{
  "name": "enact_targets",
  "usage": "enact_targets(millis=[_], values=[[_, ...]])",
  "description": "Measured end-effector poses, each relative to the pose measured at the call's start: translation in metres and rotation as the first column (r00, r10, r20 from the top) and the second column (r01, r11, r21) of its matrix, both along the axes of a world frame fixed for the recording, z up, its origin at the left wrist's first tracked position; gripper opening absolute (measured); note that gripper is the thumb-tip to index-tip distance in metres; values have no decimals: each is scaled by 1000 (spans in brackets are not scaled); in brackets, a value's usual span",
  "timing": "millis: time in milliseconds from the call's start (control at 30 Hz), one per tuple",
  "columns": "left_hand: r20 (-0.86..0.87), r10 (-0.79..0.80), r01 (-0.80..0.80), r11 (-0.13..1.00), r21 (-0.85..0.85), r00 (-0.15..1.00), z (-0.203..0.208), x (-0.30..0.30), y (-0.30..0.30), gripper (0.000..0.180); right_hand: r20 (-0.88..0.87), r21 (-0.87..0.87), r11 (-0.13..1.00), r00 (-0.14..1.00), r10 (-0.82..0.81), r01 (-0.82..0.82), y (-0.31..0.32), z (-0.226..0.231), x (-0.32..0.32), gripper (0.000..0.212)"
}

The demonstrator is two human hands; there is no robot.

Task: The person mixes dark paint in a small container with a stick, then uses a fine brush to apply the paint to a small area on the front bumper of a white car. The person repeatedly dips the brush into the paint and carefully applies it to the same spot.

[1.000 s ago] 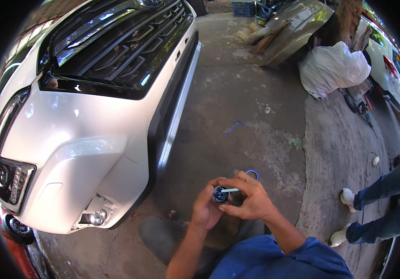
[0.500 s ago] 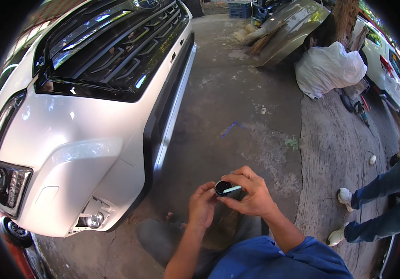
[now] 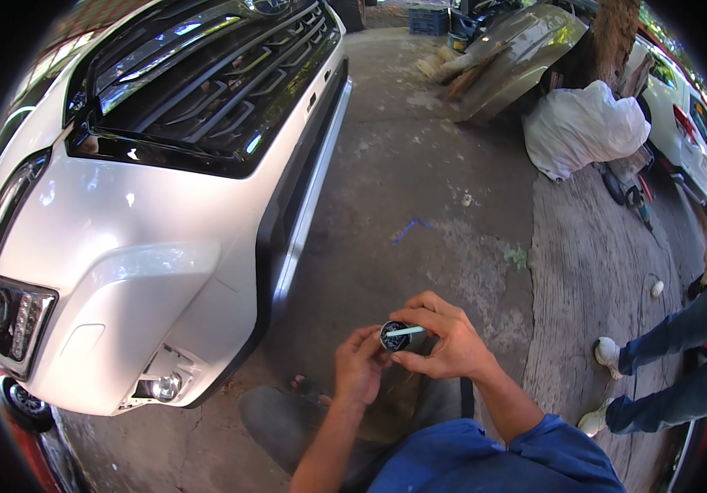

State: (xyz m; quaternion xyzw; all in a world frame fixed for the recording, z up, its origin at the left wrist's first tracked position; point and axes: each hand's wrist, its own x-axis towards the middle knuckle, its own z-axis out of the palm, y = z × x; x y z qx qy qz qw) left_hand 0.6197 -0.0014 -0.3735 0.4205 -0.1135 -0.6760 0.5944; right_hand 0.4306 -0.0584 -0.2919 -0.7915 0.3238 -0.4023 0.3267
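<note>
My left hand [image 3: 358, 364] and my right hand [image 3: 445, 338] meet low in the middle of the view, both closed around a small round dark cup-like piece [image 3: 390, 340]. Across its top lies a thin pale-green stick [image 3: 405, 331], its outer end close to the fingers of my right hand. Bright glints show inside the dark round top; what it contains is too small to tell. My left fingers grip the near left side, and my right thumb and fingers the right side. Whether my right fingers also pinch the stick cannot be made out.
A white car front [image 3: 136, 209] with a fog lamp [image 3: 165, 386] fills the left. At right stand a person's legs in jeans [image 3: 678, 329]. Beyond lie a white sack [image 3: 587, 127], a power tool [image 3: 639, 203] and a loose body panel [image 3: 518, 57].
The round piece has tilted slightly, and glints now show inside it. The stick lies farther across its top. Both hands stay in nearly the same place.
</note>
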Motion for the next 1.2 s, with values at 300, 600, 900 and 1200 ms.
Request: enact_targets(millis=[300, 600, 900, 1200], values=[[-358, -311, 130, 885, -447, 880, 9, 1, 0, 59, 56, -13, 998, 996, -68, 69, 12, -7, 12, 53], [-339, -317, 85, 830, -552, 886, 6, 3, 3, 58, 95, 47, 998, 994, -52, 47, 12, -6, 6, 62], [-380, -346, 93, 832, -547, 858, 4, 7, 1, 53, 173, -9, 999, 984, -40, 42, 16, -21, 17, 52], [-120, -174, 137, 954, -267, 977, 23, 13, 1, 56, 166, 82, 995, 984, -71, 58, 12, -67, 11, 49]])
